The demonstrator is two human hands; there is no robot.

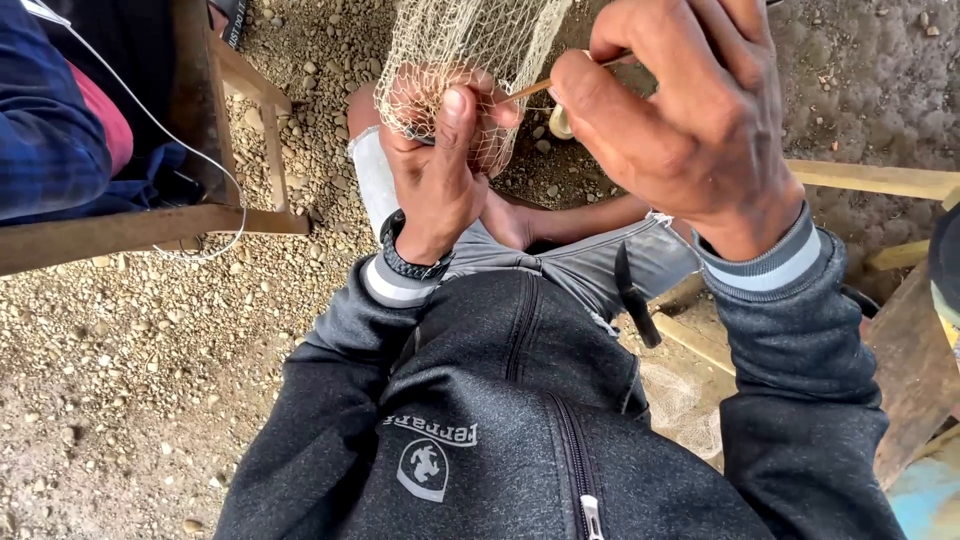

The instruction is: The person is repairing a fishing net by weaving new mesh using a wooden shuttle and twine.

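My left hand [440, 165] is closed on a bunch of pale mesh netting [470, 45] that hangs down from above, thumb pressed against the gathered mesh. My right hand [680, 110] pinches a thin wooden netting needle [528, 90] whose tip points into the mesh beside the left thumb. Both hands work close together above my knees. I wear a dark grey zipped jacket [500, 420] with striped cuffs, and a dark band [410, 262] sits on my left wrist. A black-handled tool [635, 300] lies on my lap.
Gravel ground [130, 380] spreads to the left. Another person in blue plaid [45, 110] sits on a wooden bench [150, 225] at the upper left, with a white cord hanging. Wooden planks [905, 350] stand at the right. More netting [680, 395] lies by my right side.
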